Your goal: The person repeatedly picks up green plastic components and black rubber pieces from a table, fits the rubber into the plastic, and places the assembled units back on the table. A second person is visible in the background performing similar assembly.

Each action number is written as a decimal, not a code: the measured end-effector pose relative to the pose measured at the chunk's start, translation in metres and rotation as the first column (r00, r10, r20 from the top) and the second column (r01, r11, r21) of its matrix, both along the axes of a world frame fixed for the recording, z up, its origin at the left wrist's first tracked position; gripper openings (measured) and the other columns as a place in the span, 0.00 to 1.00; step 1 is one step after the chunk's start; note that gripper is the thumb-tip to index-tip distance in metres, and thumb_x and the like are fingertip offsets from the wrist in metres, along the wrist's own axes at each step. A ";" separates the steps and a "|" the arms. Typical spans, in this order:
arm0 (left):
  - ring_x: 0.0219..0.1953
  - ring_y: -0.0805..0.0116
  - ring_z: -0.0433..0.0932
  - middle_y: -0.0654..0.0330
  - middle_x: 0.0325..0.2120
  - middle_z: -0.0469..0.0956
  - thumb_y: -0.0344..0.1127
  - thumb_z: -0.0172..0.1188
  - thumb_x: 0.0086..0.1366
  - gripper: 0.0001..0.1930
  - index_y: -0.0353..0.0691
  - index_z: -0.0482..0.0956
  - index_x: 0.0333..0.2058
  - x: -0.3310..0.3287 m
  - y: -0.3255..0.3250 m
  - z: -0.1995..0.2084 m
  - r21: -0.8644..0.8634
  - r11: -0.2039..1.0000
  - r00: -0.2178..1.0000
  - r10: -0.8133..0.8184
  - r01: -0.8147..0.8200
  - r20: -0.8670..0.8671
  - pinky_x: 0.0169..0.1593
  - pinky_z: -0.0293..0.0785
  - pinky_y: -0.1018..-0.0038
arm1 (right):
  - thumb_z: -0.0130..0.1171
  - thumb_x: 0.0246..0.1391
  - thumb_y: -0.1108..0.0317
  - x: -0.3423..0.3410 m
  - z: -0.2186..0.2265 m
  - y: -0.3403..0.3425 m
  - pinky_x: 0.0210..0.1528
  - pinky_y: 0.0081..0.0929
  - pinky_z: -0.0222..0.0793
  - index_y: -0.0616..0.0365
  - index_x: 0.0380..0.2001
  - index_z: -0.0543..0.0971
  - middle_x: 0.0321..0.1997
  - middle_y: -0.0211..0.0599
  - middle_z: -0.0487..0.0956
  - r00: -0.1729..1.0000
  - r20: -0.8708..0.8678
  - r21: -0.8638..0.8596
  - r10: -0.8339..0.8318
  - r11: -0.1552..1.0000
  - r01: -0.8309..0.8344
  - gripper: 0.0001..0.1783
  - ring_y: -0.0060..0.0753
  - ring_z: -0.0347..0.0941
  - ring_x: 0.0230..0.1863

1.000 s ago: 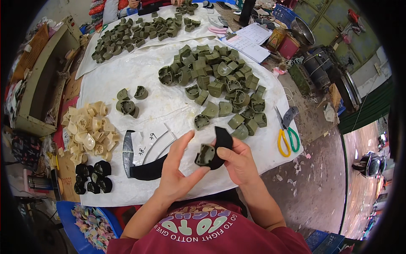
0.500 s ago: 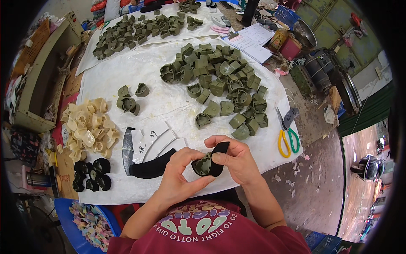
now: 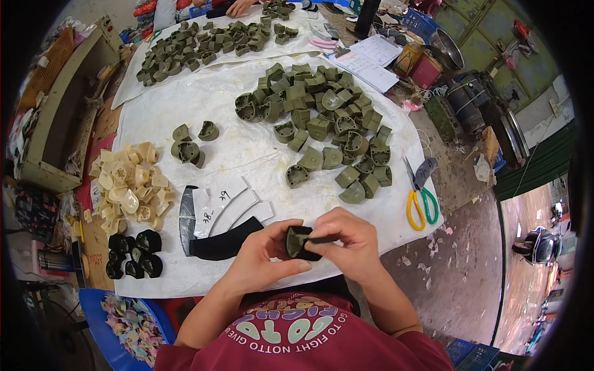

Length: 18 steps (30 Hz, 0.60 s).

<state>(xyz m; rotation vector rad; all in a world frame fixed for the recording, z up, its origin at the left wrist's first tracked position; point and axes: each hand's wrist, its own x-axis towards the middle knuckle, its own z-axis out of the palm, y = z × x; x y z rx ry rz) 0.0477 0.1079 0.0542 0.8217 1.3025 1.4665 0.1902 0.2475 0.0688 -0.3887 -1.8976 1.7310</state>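
An olive-green plastic shoe heel (image 3: 296,243), hollow side up, is gripped between the thumb and fingers of my left hand (image 3: 263,255) close to my body. Black fabric wraps part of its outer wall. My right hand (image 3: 348,244) pinches the loose end of that black strip (image 3: 324,239) at the heel's right side. Just left of my hands lie curved black fabric strips (image 3: 229,242), beside white curved card templates (image 3: 234,207). Several black-covered heels (image 3: 136,254) stand grouped at the table's near left corner.
Bare green heels (image 3: 318,121) spread across the table's middle, with another pile (image 3: 192,46) beyond. Cream heels (image 3: 129,188) sit at left. Scissors (image 3: 416,209) rest near the right edge. A blue basin (image 3: 99,318) holds scraps. Another person's hand (image 3: 239,7) shows at the far end.
The heel has turned in my left hand. My right hand has shifted right, drawing the strip's end from upright to sideways. Another person's hand has appeared at the far end.
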 end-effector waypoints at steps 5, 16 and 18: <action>0.42 0.72 0.76 0.57 0.47 0.74 0.22 0.65 0.49 0.33 0.37 0.67 0.56 -0.002 0.006 0.001 0.136 0.991 0.919 0.052 0.002 -0.390 0.46 0.73 0.76 | 0.67 0.44 0.78 -0.005 0.007 -0.008 0.35 0.19 0.75 0.60 0.32 0.78 0.36 0.32 0.74 0.991 0.127 -0.216 0.046 0.976 -0.017 0.10 0.23 0.74 0.37; 0.51 0.64 0.74 0.52 0.54 0.69 0.18 0.60 0.50 0.34 0.40 0.66 0.58 -0.001 0.006 -0.003 0.242 0.970 0.916 0.105 -0.009 -0.387 0.45 0.75 0.75 | 0.68 0.43 0.76 -0.005 0.011 -0.008 0.41 0.23 0.73 0.60 0.30 0.78 0.37 0.32 0.73 0.985 0.153 -0.048 0.076 0.996 -0.070 0.09 0.24 0.73 0.39; 0.51 0.63 0.74 0.51 0.55 0.69 0.17 0.60 0.50 0.34 0.39 0.66 0.58 -0.002 0.007 -0.006 0.265 0.964 0.889 0.114 0.008 -0.443 0.45 0.75 0.75 | 0.69 0.42 0.78 -0.005 0.009 -0.007 0.40 0.21 0.73 0.60 0.29 0.79 0.36 0.31 0.72 0.987 0.144 -0.009 0.065 0.998 -0.065 0.10 0.23 0.72 0.37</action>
